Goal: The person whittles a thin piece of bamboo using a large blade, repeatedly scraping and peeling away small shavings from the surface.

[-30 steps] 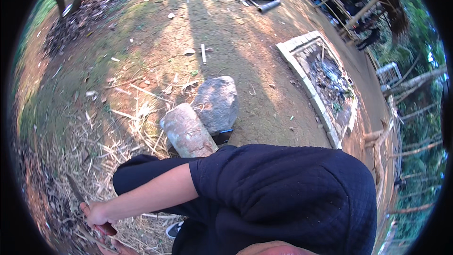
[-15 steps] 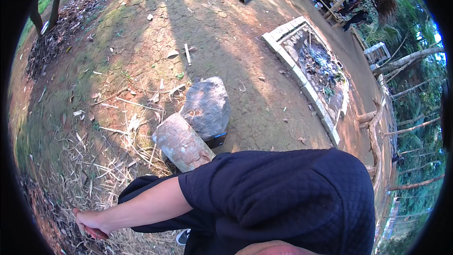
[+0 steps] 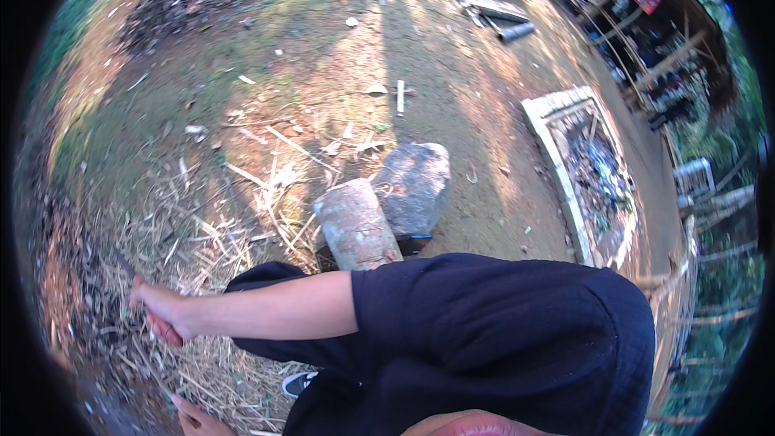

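My right arm reaches across to the left from a dark sleeve, and my right hand (image 3: pixel 164 312) is closed round what looks like a knife (image 3: pixel 123 262). Its thin dark blade points up and left past my knuckles; reddish colour shows at the lower side of the fist. At the lower edge is part of my left hand (image 3: pixel 200 418), fingers stretched and apart, with nothing plain in them; the rest is cut off. Pale shavings and strips (image 3: pixel 218 254) lie on the ground beyond my right forearm. A cut log (image 3: pixel 355 222) leans against a grey rock (image 3: pixel 416 186).
A stone-edged fire pit (image 3: pixel 557 157) with ash lies at the right. Farther off are dark pipes (image 3: pixel 515 31) and an open shelter (image 3: pixel 646 48). Dry leaves (image 3: pixel 153 20) surround thin trunks at the far left. My shoe (image 3: pixel 298 384) shows below my arm.
The view has swung, so the log, rock and fire pit sit farther right. My right hand appears higher, with the blade now showing. Part of my left hand has come into view at the bottom.
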{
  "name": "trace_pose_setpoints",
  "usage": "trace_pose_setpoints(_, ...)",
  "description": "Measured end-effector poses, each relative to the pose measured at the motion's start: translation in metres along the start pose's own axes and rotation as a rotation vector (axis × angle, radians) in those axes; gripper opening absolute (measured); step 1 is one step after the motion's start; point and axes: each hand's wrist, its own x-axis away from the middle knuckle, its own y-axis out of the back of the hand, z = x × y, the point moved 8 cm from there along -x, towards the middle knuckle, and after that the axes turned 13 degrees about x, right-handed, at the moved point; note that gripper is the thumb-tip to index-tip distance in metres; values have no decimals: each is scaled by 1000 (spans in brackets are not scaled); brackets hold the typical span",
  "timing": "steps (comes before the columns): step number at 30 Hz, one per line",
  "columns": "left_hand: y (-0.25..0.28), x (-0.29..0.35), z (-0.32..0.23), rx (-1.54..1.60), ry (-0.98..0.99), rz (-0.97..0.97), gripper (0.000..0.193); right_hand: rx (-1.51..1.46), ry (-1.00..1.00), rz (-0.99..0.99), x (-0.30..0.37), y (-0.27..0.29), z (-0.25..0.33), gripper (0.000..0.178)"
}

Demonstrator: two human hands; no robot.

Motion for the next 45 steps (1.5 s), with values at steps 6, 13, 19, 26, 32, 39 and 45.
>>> trace_pose_setpoints(6,23,12,17,154,-3,-69,46,85,6,4,-1,-17,-12,32)
trace_pose_setpoints(13,68,32,30,310,-30,-221,33,241,-57,257,-2,-66,-47,46)
trace_pose_setpoints(19,105,42,79,420,-57,-341,39,347,16,544,15,-125,-74,27)
trace_pose_setpoints(26,137,52,105,290,18,-383,34,603,290,638,14,-141,-77,25)
trace_pose_setpoints(32,132,50,113,354,51,-389,25,650,205,648,19,-163,-111,44)
trace_pose_setpoints(39,133,51,121,554,19,-348,24,525,-11,617,16,-172,-141,49)
trace_pose_setpoints(45,121,45,114,692,-58,-269,25,324,-74,581,4,-171,-143,41)
